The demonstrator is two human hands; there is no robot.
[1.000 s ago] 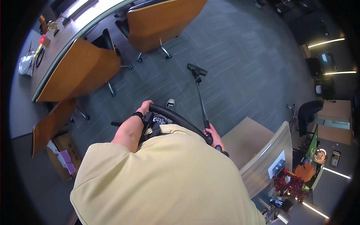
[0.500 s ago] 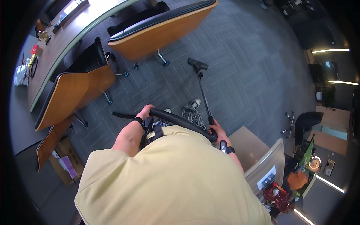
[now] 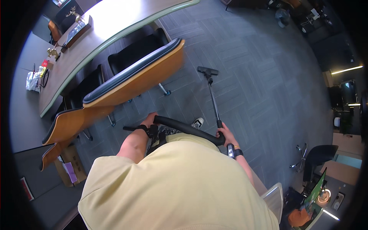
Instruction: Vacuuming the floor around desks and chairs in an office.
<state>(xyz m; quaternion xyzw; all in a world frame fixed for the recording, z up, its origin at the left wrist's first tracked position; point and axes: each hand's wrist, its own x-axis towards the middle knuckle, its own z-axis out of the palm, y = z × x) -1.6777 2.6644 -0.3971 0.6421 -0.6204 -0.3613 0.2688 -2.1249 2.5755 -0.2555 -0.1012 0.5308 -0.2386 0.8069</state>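
My right hand (image 3: 227, 135) is wrapped round the handle end of a vacuum cleaner wand (image 3: 214, 100). The metal tube slopes away from me to a dark, flat floor nozzle (image 3: 208, 71) lying on the grey carpet. From the handle a thick black hose (image 3: 186, 127) runs across in front of my body to the left. My left hand (image 3: 149, 119) is closed round that hose near its left bend, and a further dark piece sticks out past the wrist. The cleaner's body is not visible. One patterned shoe (image 3: 197, 122) shows below the hose.
Wood-backed chairs (image 3: 138, 76) stand at the left along a long curved table (image 3: 57, 82). An open cardboard box (image 3: 73, 165) sits low at the left. On the right are a black swivel chair (image 3: 320, 157) and a clear-edged panel (image 3: 274, 197) close to my right side.
I have moved forward past the desk panel on my right, and the chairs on the left have shifted in view. The nozzle has turned slightly and lies a little further right. Both hands keep their grip.
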